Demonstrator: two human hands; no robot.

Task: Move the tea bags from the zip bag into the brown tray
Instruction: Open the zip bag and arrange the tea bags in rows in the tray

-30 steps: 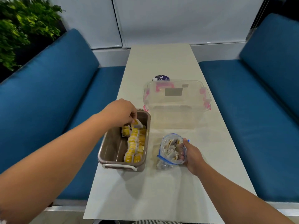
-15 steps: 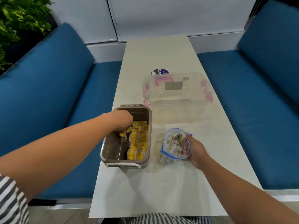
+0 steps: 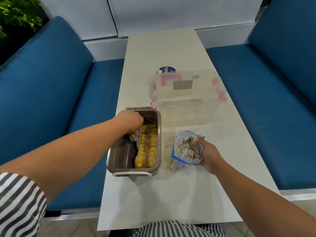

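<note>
A brown tray [image 3: 122, 159] stands at the table's left edge, with two rows of yellow tea bags [image 3: 147, 147] along its right side. My left hand [image 3: 131, 121] reaches into the tray's far part, fingers curled down on one yellow tea bag [image 3: 133, 135] at the start of a third row. To the right of the tray, the clear zip bag [image 3: 183, 149] with a blue seal stands open and holds several tea bags. My right hand [image 3: 206, 153] grips the bag's right side and keeps its mouth open.
A clear plastic box [image 3: 188, 94] with pink latches sits behind the tray and the bag, a dark round lid [image 3: 165, 70] behind it. Blue bench cushions [image 3: 51, 93] flank the narrow white table [image 3: 171, 194]. A green plant [image 3: 15, 16] stands far left.
My left hand has moved from the tray's far right corner to its middle and lowered a tea bag beside the rows. The right hand keeps hold of the zip bag.
</note>
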